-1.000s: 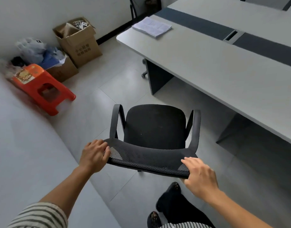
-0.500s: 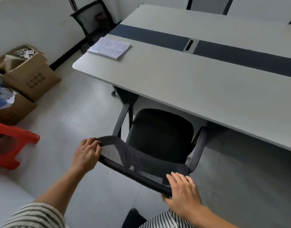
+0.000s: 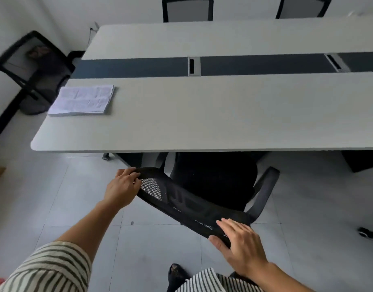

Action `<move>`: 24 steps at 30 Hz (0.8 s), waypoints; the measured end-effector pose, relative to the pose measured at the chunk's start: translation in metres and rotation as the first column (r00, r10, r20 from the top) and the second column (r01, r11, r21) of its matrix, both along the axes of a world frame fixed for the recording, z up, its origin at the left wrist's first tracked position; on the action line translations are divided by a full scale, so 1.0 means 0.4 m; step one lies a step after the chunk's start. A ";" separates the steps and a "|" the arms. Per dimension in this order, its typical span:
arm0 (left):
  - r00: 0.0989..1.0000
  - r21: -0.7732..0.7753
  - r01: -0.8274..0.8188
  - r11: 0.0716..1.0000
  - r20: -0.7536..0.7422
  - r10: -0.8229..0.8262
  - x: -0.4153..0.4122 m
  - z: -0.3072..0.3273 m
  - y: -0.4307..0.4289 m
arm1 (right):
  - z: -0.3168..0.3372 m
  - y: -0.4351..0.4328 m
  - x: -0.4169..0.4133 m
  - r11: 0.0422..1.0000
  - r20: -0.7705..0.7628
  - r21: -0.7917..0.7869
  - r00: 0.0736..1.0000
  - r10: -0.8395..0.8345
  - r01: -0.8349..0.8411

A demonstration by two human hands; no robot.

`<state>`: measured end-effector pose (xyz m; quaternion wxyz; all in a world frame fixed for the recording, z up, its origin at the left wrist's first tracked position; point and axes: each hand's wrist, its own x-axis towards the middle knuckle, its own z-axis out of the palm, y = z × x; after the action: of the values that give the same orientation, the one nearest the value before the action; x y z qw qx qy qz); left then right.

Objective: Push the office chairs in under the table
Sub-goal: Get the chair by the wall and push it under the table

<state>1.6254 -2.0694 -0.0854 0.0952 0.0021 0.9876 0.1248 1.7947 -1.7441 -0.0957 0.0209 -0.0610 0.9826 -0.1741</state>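
Table [image 3: 223,114]: its near edge now lies just beyond the fingers.
Chair [image 3: 213,182]: swung round since a second ago; seat front now under the tabletop, backrest out, skewed, so pushing remains.
Left hand [image 3: 123,188]: fingers curled over the backrest's far corner.
Right hand [image 3: 242,245]: fingers together on top, thumb beneath, pinching the near corner.

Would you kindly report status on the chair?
Left hand and right hand gripping chair backrest. Seat partly under table. Nothing visibly blocking.

Head view, down over table [image 3: 202,114]
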 end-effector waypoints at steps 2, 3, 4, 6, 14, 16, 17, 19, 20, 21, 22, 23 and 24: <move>0.999 -0.005 0.040 0.999 0.025 -0.040 -0.045 0.003 -0.012 | 0.003 -0.025 -0.024 0.999 -0.019 0.002 0.999 -0.043 0.043; 0.998 -0.004 0.051 0.999 0.031 -0.051 -0.062 0.004 -0.016 | 0.007 -0.031 -0.037 0.998 -0.028 0.019 0.998 -0.058 0.059; 0.998 0.000 0.060 0.998 0.035 -0.060 -0.075 0.005 -0.019 | 0.011 -0.035 -0.052 0.996 -0.030 0.036 0.997 -0.076 0.077; 0.996 0.015 0.082 0.997 0.023 -0.082 -0.093 0.006 -0.020 | 0.014 -0.031 -0.079 0.993 -0.030 0.044 0.993 -0.111 0.113; 0.988 0.038 0.146 0.989 -0.046 -0.144 -0.157 0.000 -0.006 | -0.010 0.043 -0.213 0.988 -0.161 0.005 0.975 -0.154 0.157; 0.984 0.053 0.167 0.985 -0.077 -0.163 -0.147 -0.008 0.002 | -0.009 0.081 -0.252 0.986 -0.192 0.003 0.968 -0.163 0.167; 0.982 0.059 0.172 0.983 -0.088 -0.167 -0.145 -0.012 0.007 | -0.005 0.103 -0.276 0.986 -0.207 0.008 0.965 -0.163 0.168; 0.982 0.054 0.175 0.983 -0.078 -0.170 -0.149 -0.014 0.022 | -0.004 0.147 -0.326 0.987 -0.239 0.025 0.960 -0.146 0.157; 0.983 0.049 0.175 0.983 -0.068 -0.172 -0.152 -0.014 0.030 | -0.005 0.168 -0.350 0.988 -0.250 0.037 0.959 -0.134 0.148; 0.983 0.042 0.175 0.984 -0.060 -0.172 -0.156 -0.013 0.038 | -0.005 0.190 -0.376 0.989 -0.263 0.054 0.958 -0.117 0.136; 0.982 0.032 0.179 0.983 -0.061 -0.177 -0.159 -0.013 0.045 | -0.006 0.210 -0.401 0.990 -0.277 0.072 0.956 -0.094 0.118; 0.980 0.021 0.188 0.982 -0.070 -0.186 -0.162 -0.013 0.051 | -0.005 0.228 -0.425 0.991 -0.293 0.087 0.953 -0.074 0.103; 0.976 0.010 0.201 0.980 -0.089 -0.199 -0.165 -0.013 0.055 | -0.006 0.244 -0.448 0.990 -0.305 0.100 0.950 -0.060 0.095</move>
<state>1.5594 -2.0472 -0.0907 0.0639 0.1079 0.9843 0.1238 1.6156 -1.6464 -0.0982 -0.1325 -0.0469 0.9842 -0.1074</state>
